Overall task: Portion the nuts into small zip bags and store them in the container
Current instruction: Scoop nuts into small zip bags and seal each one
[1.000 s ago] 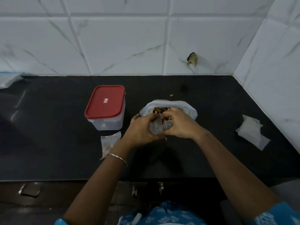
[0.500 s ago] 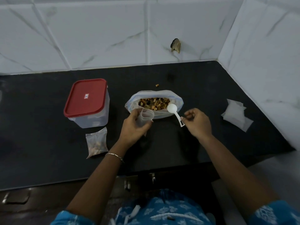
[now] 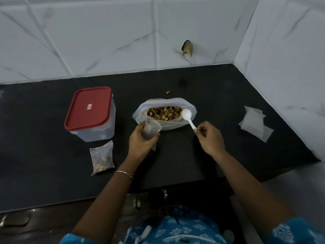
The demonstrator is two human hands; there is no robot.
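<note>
Counter [image 3: 184, 166] shows dark between the hands and its front edge. Left hand [image 3: 140, 143] grips a small bag [image 3: 151, 128], seemingly empty; right hand [image 3: 210, 138] pinches a spoon [image 3: 188, 118] over the nut bag [image 3: 164, 103] behind.

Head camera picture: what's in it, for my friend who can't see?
A person's left hand holds a small zip bag open while the right hand pinches a white spoon over a big open bag of nuts on a black counter. A red-lidded container and one filled bag sit at left, empty bags at right.
</note>
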